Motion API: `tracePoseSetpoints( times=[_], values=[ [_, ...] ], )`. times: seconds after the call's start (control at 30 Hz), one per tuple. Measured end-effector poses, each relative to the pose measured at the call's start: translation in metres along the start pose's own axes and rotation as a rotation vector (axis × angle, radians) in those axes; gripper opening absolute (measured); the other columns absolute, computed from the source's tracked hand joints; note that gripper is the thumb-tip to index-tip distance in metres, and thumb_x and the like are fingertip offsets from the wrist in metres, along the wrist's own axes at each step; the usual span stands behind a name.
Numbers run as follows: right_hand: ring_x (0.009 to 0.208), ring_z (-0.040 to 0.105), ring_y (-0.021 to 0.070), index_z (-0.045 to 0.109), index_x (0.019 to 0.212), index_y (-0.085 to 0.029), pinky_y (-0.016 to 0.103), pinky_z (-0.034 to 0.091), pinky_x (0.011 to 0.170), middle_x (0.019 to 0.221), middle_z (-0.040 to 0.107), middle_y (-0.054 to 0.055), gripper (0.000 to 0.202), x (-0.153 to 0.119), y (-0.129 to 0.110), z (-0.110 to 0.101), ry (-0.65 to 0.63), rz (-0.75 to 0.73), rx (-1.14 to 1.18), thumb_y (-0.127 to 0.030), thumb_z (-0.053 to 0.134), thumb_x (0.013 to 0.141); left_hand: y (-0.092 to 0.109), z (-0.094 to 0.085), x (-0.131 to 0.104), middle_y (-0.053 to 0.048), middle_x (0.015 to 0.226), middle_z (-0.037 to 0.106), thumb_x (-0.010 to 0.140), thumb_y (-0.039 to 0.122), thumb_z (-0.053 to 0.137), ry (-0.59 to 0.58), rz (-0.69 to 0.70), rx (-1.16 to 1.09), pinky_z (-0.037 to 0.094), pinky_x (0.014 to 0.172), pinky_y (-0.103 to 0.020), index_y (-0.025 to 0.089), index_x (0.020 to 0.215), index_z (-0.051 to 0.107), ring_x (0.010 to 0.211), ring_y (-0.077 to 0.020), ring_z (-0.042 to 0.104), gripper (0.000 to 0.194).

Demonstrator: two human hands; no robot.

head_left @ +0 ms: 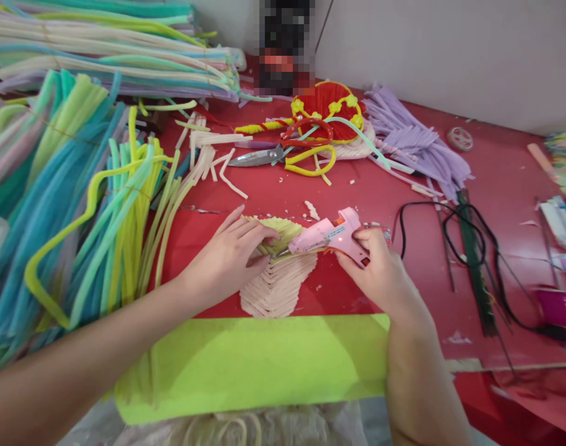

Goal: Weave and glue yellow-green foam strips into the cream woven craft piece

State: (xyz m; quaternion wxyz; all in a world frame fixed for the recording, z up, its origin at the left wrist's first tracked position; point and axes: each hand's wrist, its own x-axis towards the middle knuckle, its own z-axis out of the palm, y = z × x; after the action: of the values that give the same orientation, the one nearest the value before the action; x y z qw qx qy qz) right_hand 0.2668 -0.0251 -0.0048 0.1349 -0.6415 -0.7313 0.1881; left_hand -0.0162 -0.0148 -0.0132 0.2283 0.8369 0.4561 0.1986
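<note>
My right hand (380,266) grips a pink hot glue gun (343,235), its metal nozzle pointing left. The nozzle tip is at a leaf-shaped piece of pipe cleaners (276,285) lying on the red table, cream at the near end and yellow-green at the far end. My left hand (236,251) rests over the left side of this piece. Its thumb and index finger close around a thin yellow-green pipe cleaner beside the nozzle; the fingertips partly hide it. A bright green sheet (264,359) lies along the table's near edge, below the piece.
Scissors (278,155) with red and yellow handles lie beyond my hands, beside a red round ornament (327,108) with yellow flowers. Bundles of coloured pipe cleaners (64,186) crowd the left. Purple pipe cleaners (413,139) and a black cable (491,248) lie right.
</note>
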Motion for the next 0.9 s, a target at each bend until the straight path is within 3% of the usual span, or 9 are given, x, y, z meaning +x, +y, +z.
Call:
tracePoseSetpoints(
  times=[0.53, 0.9],
  values=[
    [0.075, 0.068, 0.0225, 0.048, 0.104, -0.023, 0.029, 0.049, 0.058, 0.092, 0.068, 0.008, 0.032, -0.0047, 0.0036, -0.0068, 0.059, -0.037, -0.033, -0.046, 0.059, 0.085, 0.0027, -0.003, 0.0, -0.001, 0.097, 0.068, 0.086, 0.017, 0.054, -0.01, -0.017, -0.043, 0.028, 0.115, -0.054, 0.02, 0.103, 0.055, 0.094, -0.0162, 0.064, 0.018],
    [0.07, 0.067, 0.0216, 0.048, 0.102, -0.024, 0.03, 0.048, 0.057, 0.095, 0.068, 0.009, 0.03, -0.006, 0.0063, -0.0099, 0.079, -0.02, -0.064, -0.042, 0.061, 0.083, 0.0025, -0.0022, -0.0008, -0.001, 0.098, 0.068, 0.085, 0.016, 0.054, -0.004, -0.008, -0.028, 0.019, 0.118, -0.057, 0.021, 0.103, 0.059, 0.097, -0.017, 0.062, 0.02]
  ],
)
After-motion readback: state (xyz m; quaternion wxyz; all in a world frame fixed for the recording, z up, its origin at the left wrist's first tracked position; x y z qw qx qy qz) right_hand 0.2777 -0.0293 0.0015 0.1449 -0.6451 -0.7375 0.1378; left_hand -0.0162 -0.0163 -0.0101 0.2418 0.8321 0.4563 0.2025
